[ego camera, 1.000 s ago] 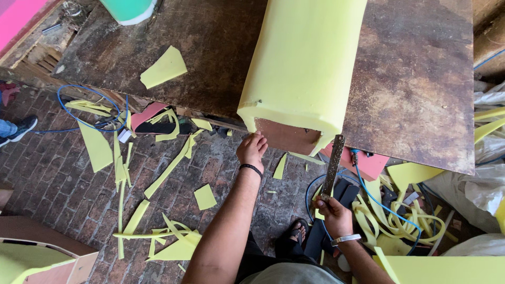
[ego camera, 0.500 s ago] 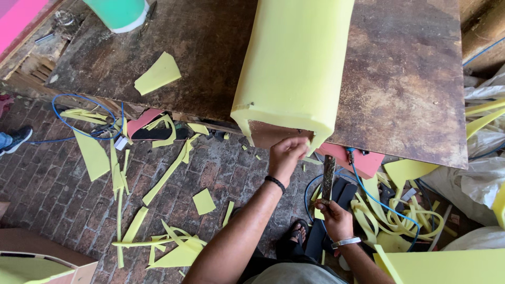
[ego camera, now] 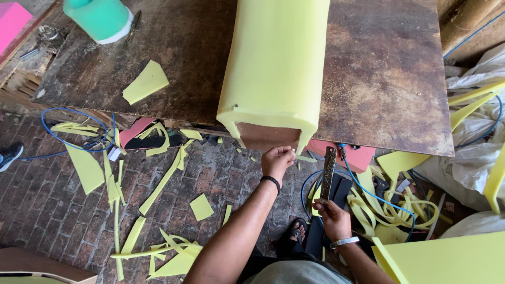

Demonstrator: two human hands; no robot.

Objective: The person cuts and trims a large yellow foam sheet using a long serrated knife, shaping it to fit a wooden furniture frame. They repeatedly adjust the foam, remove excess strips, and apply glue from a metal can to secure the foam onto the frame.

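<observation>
Nearest to me, my right hand (ego camera: 333,218) was clenched around the lower end of a long, narrow blade (ego camera: 328,173), which pointed up toward the table edge. A metal bracelet (ego camera: 344,242) sat on that wrist. Around that hand lay blue cable (ego camera: 368,181) and a tangle of yellow foam strips (ego camera: 386,208), with a big foam sheet (ego camera: 447,257) at the lower right corner.

A little farther out, my left hand (ego camera: 277,160), with a dark band (ego camera: 271,180) at the wrist, reached up to the near end of the foam block (ego camera: 276,63). Its fingers were pinched together at the foam's lower edge, just where the yellow covering met the brown end face (ego camera: 265,137); I could not tell how much they actually gripped.

The block lay lengthways on the dark wooden table (ego camera: 384,73), its near end hanging over the edge above the brick floor (ego camera: 47,210). Scraps (ego camera: 163,181) were scattered over the bricks to the left, and a pink pad (ego camera: 350,156) showed under the table edge.

Farther off, one yellow offcut (ego camera: 145,82) rested on the tabletop, and a green tub (ego camera: 100,18) stood at the far left corner.
</observation>
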